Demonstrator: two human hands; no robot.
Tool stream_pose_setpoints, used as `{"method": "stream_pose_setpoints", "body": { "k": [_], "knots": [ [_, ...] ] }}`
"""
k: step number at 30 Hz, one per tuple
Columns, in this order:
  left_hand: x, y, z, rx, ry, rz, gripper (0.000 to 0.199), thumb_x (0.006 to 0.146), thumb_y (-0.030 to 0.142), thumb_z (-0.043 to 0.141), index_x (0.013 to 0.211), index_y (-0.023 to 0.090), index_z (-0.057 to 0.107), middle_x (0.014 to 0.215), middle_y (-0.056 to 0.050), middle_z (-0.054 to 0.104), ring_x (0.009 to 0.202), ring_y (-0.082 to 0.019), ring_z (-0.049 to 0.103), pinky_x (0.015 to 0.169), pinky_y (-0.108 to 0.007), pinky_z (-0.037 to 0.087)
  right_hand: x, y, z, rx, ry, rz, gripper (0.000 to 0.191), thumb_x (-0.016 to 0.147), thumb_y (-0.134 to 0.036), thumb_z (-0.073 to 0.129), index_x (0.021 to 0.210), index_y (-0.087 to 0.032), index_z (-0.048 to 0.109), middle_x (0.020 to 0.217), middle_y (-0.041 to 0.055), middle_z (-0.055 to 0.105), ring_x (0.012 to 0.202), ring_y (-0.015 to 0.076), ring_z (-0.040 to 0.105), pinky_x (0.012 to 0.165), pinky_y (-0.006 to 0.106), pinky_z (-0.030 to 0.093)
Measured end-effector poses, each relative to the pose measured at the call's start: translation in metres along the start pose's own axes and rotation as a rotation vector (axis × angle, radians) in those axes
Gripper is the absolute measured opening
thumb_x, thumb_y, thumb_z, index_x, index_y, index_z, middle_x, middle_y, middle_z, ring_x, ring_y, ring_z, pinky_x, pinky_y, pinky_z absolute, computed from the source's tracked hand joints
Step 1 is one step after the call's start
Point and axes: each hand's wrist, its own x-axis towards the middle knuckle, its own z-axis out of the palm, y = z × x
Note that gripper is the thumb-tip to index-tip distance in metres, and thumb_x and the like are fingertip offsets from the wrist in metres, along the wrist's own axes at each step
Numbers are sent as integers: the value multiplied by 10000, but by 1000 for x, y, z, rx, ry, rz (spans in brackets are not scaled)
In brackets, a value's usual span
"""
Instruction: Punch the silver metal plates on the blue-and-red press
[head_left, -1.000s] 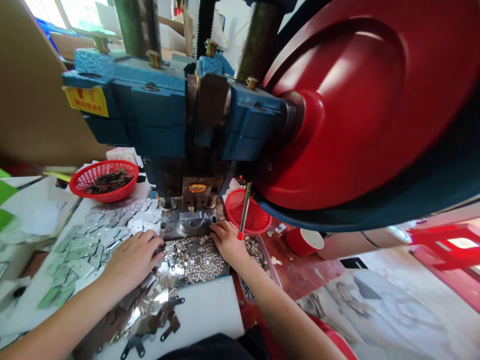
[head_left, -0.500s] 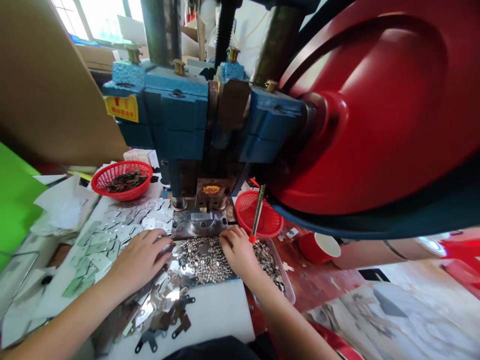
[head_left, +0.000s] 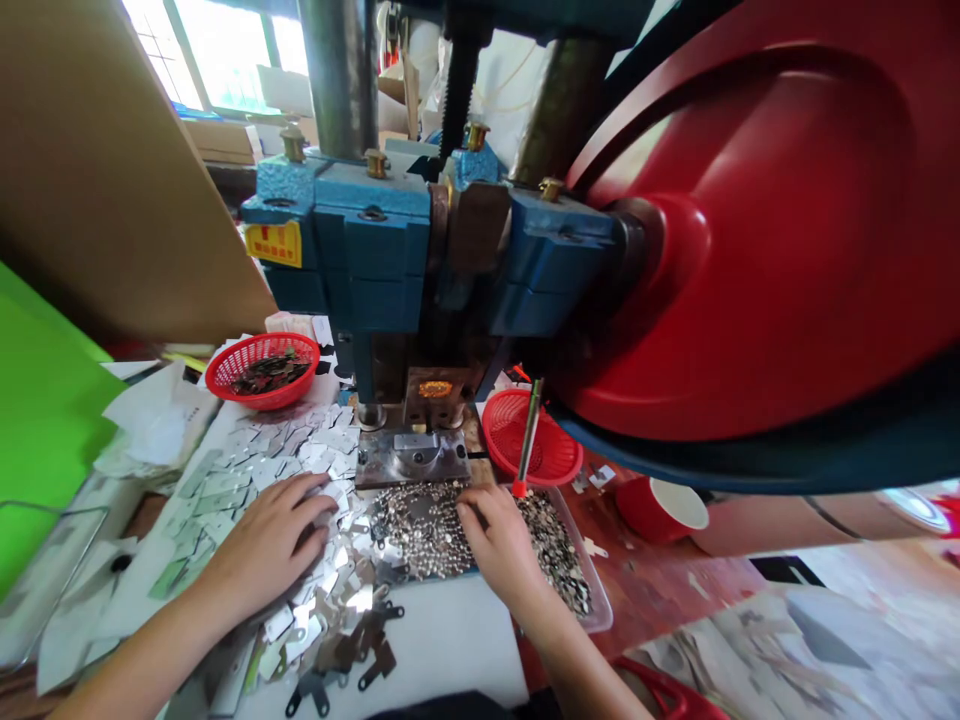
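My left hand [head_left: 271, 538] lies over a spread of flat, shiny metal plates [head_left: 352, 570], its fingers apart and nothing visible in them. My right hand [head_left: 496, 540] hovers or rests at the right edge of a pile of small shiny metal bits [head_left: 420, 530]. Its thumb and forefinger are bent with a gap between them, and I see nothing held. Just beyond both hands is the steel die block [head_left: 414, 458] of a blue press [head_left: 375, 240]. A light rectangular piece [head_left: 415, 441] sits on top of the block.
A large red flywheel [head_left: 765, 240] overhangs the right side. A red-tipped lever [head_left: 529, 435] hangs beside an upright red basket [head_left: 495, 425]. A clear tub [head_left: 600, 610] of metal bits stands right, and a red basket [head_left: 217, 385] of dark pieces left. A red cup [head_left: 637, 512] lies farther right.
My left hand has drawn back from the die block, leftward over the plates. My right hand has come slightly nearer to me. The whole view has shifted a little.
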Motion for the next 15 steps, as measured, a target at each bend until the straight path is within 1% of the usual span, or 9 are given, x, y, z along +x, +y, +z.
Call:
{"method": "stream_pose_setpoints", "body": {
  "k": [2, 4, 6, 8, 10, 15],
  "knots": [
    [4, 5, -2, -13, 17, -21, 213, 857, 357, 478, 972, 287, 644, 1245, -33, 551, 1128, -262, 501, 967, -460, 391, 0, -2, 0, 2, -1, 3, 114, 875, -189, 492, 829, -208, 594, 850, 35, 637, 822, 188, 580, 748, 322, 430],
    [12, 13, -5, -26, 6, -21, 229, 869, 377, 465, 966, 279, 647, 1154, -41, 582, 1040, -249, 536, 910, -441, 419, 0, -4, 1, 7, 0, -2, 114, 873, -187, 494, 823, -206, 594, 842, 34, 635, 817, 186, 576, 743, 319, 430],
    [22, 22, -8, -26, -47, 2, 244, 877, 382, 458, 992, 279, 648, 1023, -43, 604, 942, -233, 551, 845, -414, 436, 0, -7, 2, 13, -1, -11, 120, 874, -189, 491, 814, -207, 595, 832, 36, 634, 810, 186, 570, 738, 319, 430],
    [30, 29, -8, -16, -112, 27, 229, 874, 359, 471, 987, 271, 649, 934, -42, 600, 897, -231, 543, 808, -402, 433, 0, -8, 3, 22, -5, -17, 126, 878, -194, 489, 815, -209, 597, 829, 39, 635, 810, 191, 566, 736, 322, 431],
    [37, 34, -7, -7, -147, 32, 195, 866, 328, 484, 946, 257, 647, 909, -43, 593, 891, -234, 533, 794, -397, 422, -1, -9, 4, 31, -9, -20, 124, 880, -198, 491, 823, -210, 601, 830, 41, 638, 813, 195, 564, 739, 327, 432],
    [46, 34, -3, 3, -146, 43, 168, 864, 306, 474, 868, 223, 621, 896, -46, 598, 876, -228, 535, 786, -386, 411, -1, -8, 6, 49, -11, -9, 113, 871, -187, 504, 822, -214, 602, 832, 39, 643, 810, 197, 570, 741, 329, 439]
  ]
}}
